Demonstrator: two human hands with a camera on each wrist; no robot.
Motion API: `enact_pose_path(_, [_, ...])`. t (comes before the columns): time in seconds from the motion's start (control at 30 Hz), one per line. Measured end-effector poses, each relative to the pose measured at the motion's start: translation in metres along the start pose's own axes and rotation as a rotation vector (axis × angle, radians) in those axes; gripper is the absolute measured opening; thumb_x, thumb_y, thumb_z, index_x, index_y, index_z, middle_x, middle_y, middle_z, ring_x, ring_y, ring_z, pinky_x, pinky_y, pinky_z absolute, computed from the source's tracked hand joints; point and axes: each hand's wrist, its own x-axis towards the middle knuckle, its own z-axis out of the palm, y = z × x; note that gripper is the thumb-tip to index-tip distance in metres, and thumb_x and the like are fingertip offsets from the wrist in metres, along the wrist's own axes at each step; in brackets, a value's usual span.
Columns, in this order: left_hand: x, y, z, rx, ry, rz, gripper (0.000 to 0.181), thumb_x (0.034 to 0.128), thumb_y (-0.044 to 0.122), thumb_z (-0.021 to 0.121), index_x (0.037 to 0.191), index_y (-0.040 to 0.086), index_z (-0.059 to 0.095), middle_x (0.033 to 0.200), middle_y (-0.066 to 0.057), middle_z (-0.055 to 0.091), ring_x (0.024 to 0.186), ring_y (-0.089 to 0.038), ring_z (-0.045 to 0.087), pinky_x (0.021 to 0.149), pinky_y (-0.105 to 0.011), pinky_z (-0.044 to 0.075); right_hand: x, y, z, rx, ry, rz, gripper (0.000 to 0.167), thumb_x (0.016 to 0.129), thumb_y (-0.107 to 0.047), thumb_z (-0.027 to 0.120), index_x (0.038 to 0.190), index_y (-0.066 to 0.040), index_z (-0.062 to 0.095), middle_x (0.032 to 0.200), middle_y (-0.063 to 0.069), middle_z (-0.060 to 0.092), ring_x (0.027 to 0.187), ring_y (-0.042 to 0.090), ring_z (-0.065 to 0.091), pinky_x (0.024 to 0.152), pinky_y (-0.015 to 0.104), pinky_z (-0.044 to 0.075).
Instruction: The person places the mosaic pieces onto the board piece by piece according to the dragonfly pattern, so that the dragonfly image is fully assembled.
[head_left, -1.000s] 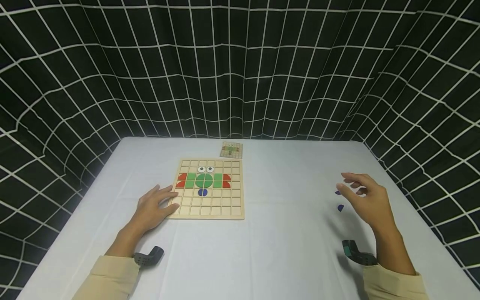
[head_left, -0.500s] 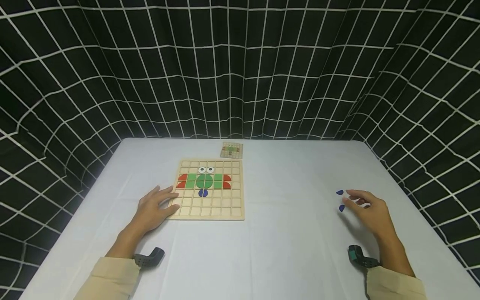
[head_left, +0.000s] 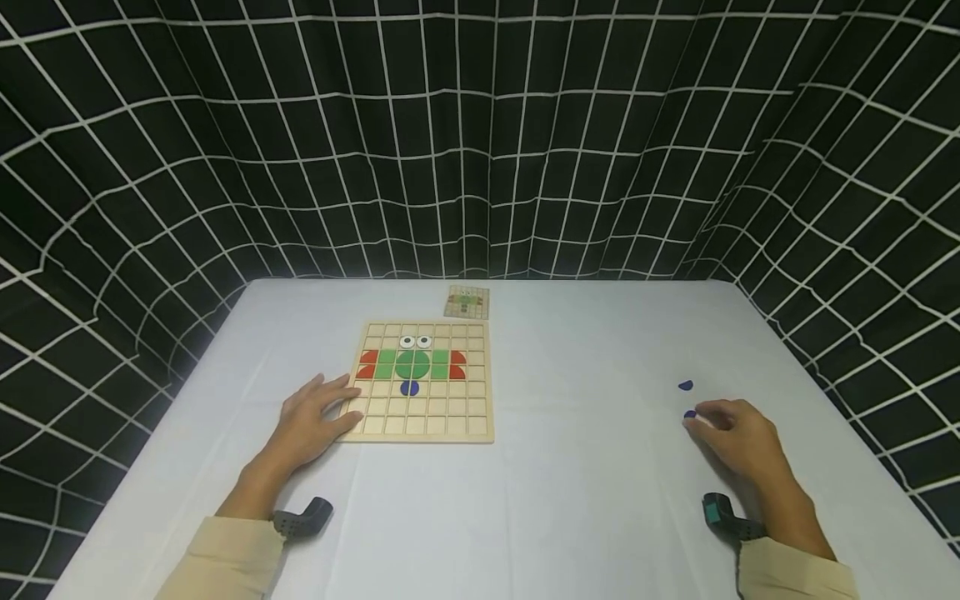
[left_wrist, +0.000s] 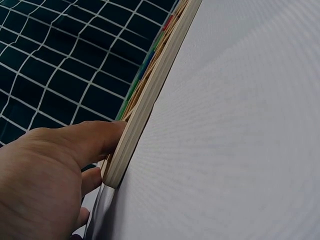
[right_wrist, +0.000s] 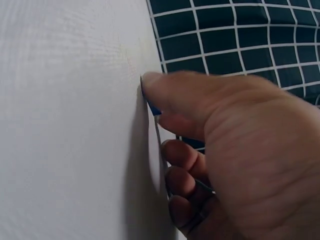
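My left hand (head_left: pixel 307 421) rests at the left edge of a wooden grid board (head_left: pixel 450 427), its thumb and fingertips touching the rim; the left wrist view shows the thumb (left_wrist: pixel 100 137) against the board's edge (left_wrist: pixel 131 137). On the board lie two white eye pieces (head_left: pixel 416 342), a green circle (head_left: pixel 412 364) of several pieces, green squares (head_left: pixel 440 364), red quarter-rounds (head_left: pixel 457 365) and blue pieces (head_left: pixel 409 388). At the right, my right hand (head_left: pixel 738 437) pinches a small blue piece (right_wrist: pixel 152 107) between thumb and forefinger, low over the tabletop. Another blue piece (head_left: pixel 686 385) lies just beyond it.
A small picture card (head_left: pixel 467 302) of a similar pattern lies behind the board. The white-covered table (head_left: pixel 577 467) stretches between the hands. A dark curtain with white grid lines (head_left: pixel 487 150) surrounds the table's back and sides.
My right hand has come down and slightly nearer the body, and its thumb and forefinger have closed on the nearer blue piece. The left hand has stayed at the board.
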Motion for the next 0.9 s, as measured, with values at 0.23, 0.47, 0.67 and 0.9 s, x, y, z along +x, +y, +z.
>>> enact_pose_path(0.23, [0.002,-0.002,-0.002,-0.003,0.011,0.011,0.044,0.0865,0.033,0.072,0.124,0.011,0.065,0.147,-0.011,0.043,0.140,-0.041,0.019,0.108,-0.065,0.008,0.004,-0.005,0.002,-0.019,0.032,0.002,0.041,0.091,-0.030,0.068,0.110,0.005,0.063,0.112,0.030,0.056,0.102,0.049,0.054,0.077,0.059,0.049])
enact_pose_path(0.47, [0.002,-0.003,0.003,-0.002,0.001,0.015,0.044,0.0865,0.034,0.072,0.124,0.013,0.065,0.146,-0.010,0.044,0.140,-0.040,0.019,0.109,-0.064,0.007,-0.002,-0.038,-0.021,0.061,0.185,-0.084,0.036,0.086,-0.031,0.074,0.104,-0.001,0.068,0.101,0.016,0.065,0.092,0.033,0.055,0.060,0.041,0.048])
enact_pose_path(0.67, [0.000,0.000,0.002,-0.002,0.005,0.013,0.043,0.0862,0.033,0.072,0.124,0.012,0.065,0.146,-0.010,0.044,0.140,-0.040,0.019,0.109,-0.063,0.008,-0.011,-0.086,-0.042,0.092,0.294,-0.279,0.024,0.081,-0.017,0.079,0.100,-0.004,0.070,0.095,0.006,0.066,0.086,0.016,0.052,0.070,0.029,0.042])
enact_pose_path(0.9, [0.001,0.000,0.001,0.005,0.021,0.016,0.043,0.0860,0.033,0.072,0.123,0.012,0.065,0.145,-0.012,0.045,0.139,-0.041,0.020,0.109,-0.064,0.008,-0.019,-0.143,-0.055,0.212,0.339,-0.478,0.027,0.072,-0.001,0.083,0.096,-0.004,0.071,0.093,0.001,0.067,0.089,0.009,0.052,0.075,0.021,0.039])
